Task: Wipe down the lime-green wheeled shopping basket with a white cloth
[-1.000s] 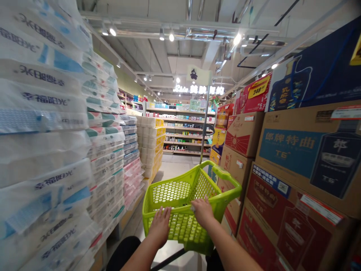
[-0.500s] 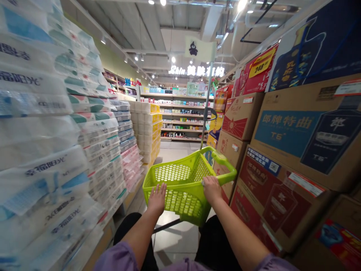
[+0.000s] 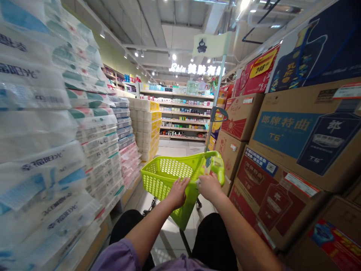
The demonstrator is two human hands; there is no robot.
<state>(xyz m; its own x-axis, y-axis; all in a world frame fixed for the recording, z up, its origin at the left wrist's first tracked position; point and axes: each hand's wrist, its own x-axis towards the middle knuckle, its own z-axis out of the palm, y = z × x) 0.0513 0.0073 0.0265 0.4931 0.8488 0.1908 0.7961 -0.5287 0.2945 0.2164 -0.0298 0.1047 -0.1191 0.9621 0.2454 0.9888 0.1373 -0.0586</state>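
A small lime-green shopping cart stands turned in front of my knees, its perforated basket pointing left. Against the near side of the basket rests my left hand, fingers stretched out near the rim and not wrapped round it. My right hand is closed over the cart's rim beside the handle, with its fingertips partly hidden. No goods show in the visible part of the basket. From the cart's handle end rises a pole with a pale bear flag and a grey loop.
Stacked plastic-wrapped tissue packs line the left side on a low wooden platform. Printed cardboard cartons rise close on the right. Tiled floor leads to shelves of small goods at the back.
The cart has swung round, its handle end coming nearer and its pole shifting right. My left hand has slid right along the basket, closer to my right hand, which keeps its grip.
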